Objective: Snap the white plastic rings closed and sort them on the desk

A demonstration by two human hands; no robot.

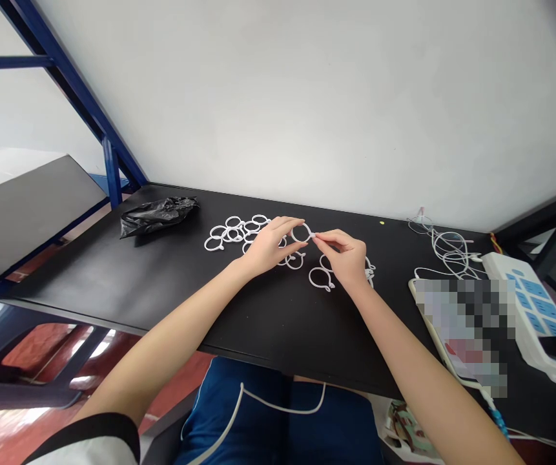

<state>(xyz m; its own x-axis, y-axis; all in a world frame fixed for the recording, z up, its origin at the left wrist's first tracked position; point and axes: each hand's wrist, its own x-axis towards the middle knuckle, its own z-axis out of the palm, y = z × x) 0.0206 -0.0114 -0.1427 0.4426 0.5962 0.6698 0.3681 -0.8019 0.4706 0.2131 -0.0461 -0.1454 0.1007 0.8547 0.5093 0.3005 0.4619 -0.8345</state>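
A white curtain ring [309, 228] with a small eyelet is held up between my two hands above the black table. My left hand [268, 247] grips its rim between the thumb and fingers. On the opposite side, the thumb and fingertips of my right hand [347, 256] pinch the ring at its eyelet, partly covering it. Several more rings [214, 243] lie in a loose group under and left of my left hand. Near my right wrist lies a second group of rings [310, 281], partly hidden by that hand.
A crumpled black plastic bag [159, 216] lies on the table [171, 284] at left. To the right are a phone [462, 336], a white power strip [532, 303] and coiled white cables [452, 252]. A white wall [307, 110] stands behind the table.
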